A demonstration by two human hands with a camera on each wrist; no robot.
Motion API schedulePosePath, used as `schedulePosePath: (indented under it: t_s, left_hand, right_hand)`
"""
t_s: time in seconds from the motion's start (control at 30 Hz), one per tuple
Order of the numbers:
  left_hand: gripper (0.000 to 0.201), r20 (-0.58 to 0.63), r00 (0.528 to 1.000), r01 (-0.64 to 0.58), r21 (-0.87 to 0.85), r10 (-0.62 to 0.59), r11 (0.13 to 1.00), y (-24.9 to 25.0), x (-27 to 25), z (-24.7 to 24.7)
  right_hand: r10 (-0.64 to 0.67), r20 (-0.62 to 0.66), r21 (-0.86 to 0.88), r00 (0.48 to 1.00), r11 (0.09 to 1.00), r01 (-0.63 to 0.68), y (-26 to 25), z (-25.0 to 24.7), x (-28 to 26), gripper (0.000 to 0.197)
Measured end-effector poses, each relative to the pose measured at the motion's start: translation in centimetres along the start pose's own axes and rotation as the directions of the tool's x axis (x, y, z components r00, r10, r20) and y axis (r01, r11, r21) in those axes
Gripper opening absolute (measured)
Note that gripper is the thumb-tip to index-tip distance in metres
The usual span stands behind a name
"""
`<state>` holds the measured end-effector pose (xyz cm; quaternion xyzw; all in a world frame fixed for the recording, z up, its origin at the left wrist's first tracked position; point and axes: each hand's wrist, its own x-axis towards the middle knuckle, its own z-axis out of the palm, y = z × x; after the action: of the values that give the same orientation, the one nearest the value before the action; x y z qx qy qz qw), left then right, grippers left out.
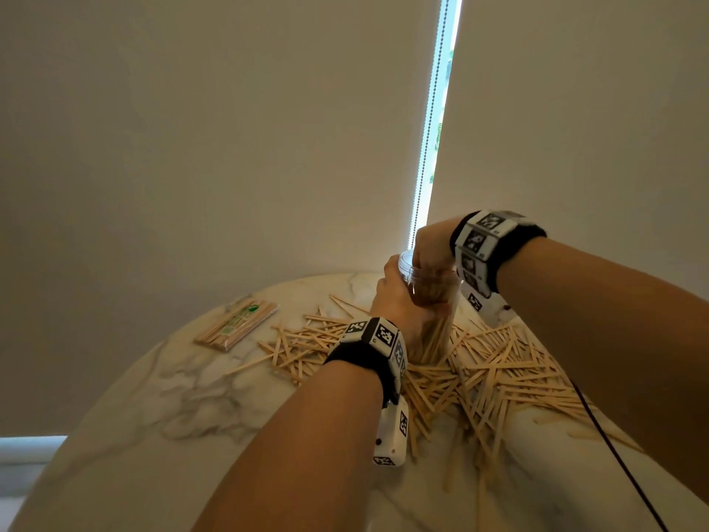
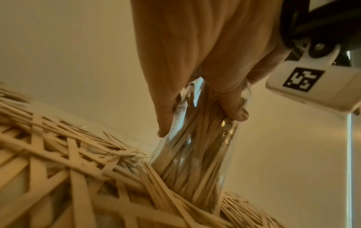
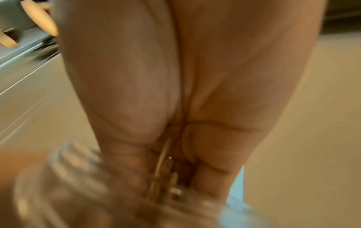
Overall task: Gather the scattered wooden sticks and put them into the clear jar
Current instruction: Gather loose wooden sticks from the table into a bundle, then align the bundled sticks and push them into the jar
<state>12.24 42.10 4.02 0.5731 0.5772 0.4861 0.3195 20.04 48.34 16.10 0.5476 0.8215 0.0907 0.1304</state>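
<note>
Right now the right hand [image 1: 429, 249] sits over the mouth of the clear jar [image 1: 429, 301], fingers bunched and pointing down into the opening; the right wrist view shows a few sticks pinched between them, tips already past the rim, though blur hides how many. Left hand [image 1: 395, 297] is wrapped round the jar's upper body, thumb and fingers curled on the plastic, holding it upright w/ its base down among the loose sticks. Jar's long axis runs roughly vertical, leaning a little per the left wrist view, & it's already packed w/ sticks standing on end.

Key relation: the pinched sticks run along the jar's axis, directly above the opening, so the drop is prob. straight down.

Outward from there, the scattered wooden sticks [image 1: 498, 362] lie criss-crossed on the marble worktop [image 1: 134, 435], thickest right of the jar & in front of it, i.e. nearer the right hand; a thinner scatter spreads left. Further left, well apart from the pile, a wrapped pack of sticks [image 1: 236, 326] lies flat.
</note>
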Motion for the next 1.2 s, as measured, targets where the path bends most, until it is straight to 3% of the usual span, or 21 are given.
schedulePosePath:
  t_s: [0.17,0.3,0.4,0.47,0.53,0.6,0.67,0.73,0.8,0.9,0.97,1.1,1.2]
  left_hand:
    - [0.108,-0.004,1.000,0.009,0.012,-0.009,1.000,0.0,-0.1,0.0]
    - [0.110,-0.010,1.000,-0.001,0.004,0.001,1.000,0.1,-0.1,-0.3]
    - [0.120,0.041,0.999,0.029,0.039,-0.031,0.999,0.6,-0.6,-1.1]
    - [0.128,0.103,0.989,0.090,0.158,-0.107,0.983,1.0,-1.2,-2.6]
    - [0.121,0.099,0.981,0.124,0.335,-0.166,0.934,0.8,-1.6,-5.1]
    - [0.092,0.045,0.979,0.147,0.533,-0.201,0.833,0.2,-2.0,-8.6]
    - [0.065,-0.013,0.971,0.178,0.708,-0.240,0.684,-0.5,-2.6,-12.0]
    - [0.053,-0.041,0.955,0.199,0.822,-0.293,0.533,-1.6,-3.3,-14.3]
    - [0.056,-0.070,0.946,0.211,0.874,-0.316,0.438,-3.0,-3.8,-15.5]
    - [0.081,-0.068,0.941,0.198,0.904,-0.330,0.378,-4.6,-4.6,-15.2]
    - [0.076,-0.006,0.926,0.148,0.927,-0.378,0.346,-4.7,-5.2,-14.2]
    - [0.056,0.023,0.927,0.117,0.931,-0.374,0.346,-4.3,-5.8,-12.7]
    - [0.063,-0.029,0.929,0.188,0.895,-0.368,0.404,-3.7,-6.3,-11.9]
  right_hand:
    - [-0.102,0.087,0.179,0.991,0.980,0.085,0.6,-0.2,-0.7,0.031]
    - [-0.099,-0.060,0.389,0.993,0.914,0.115,1.7,-0.4,-2.6,0.010]
    - [-0.025,-0.144,0.508,0.989,0.856,0.095,2.2,-1.0,-5.0,0.007]
    - [0.051,-0.298,0.504,0.953,0.856,0.111,2.5,-1.1,-7.0,0.015]
    - [0.085,-0.393,0.526,0.915,0.838,0.148,2.4,-0.7,-9.5,0.021]
    - [0.037,-0.331,0.542,0.943,0.826,0.158,1.7,0.5,-11.7,0.025]
    - [-0.063,-0.161,0.488,0.985,0.862,0.135,0.0,2.6,-12.8,0.033]
    - [-0.134,0.001,0.395,0.991,0.910,0.122,-2.3,5.1,-12.7,0.053]
    - [-0.176,0.149,0.286,0.973,0.950,0.128,-4.4,7.1,-12.4,0.077]
    - [-0.148,0.232,0.170,0.961,0.979,0.109,-6.5,9.2,-12.1,0.092]
    - [-0.128,0.200,0.135,0.971,0.986,0.102,-7.1,10.1,-11.9,0.091]
    - [-0.097,0.179,0.174,0.979,0.983,0.066,-7.7,10.6,-11.8,0.077]
    - [-0.132,0.179,0.217,0.975,0.972,0.091,-7.8,10.7,-12.1,0.052]
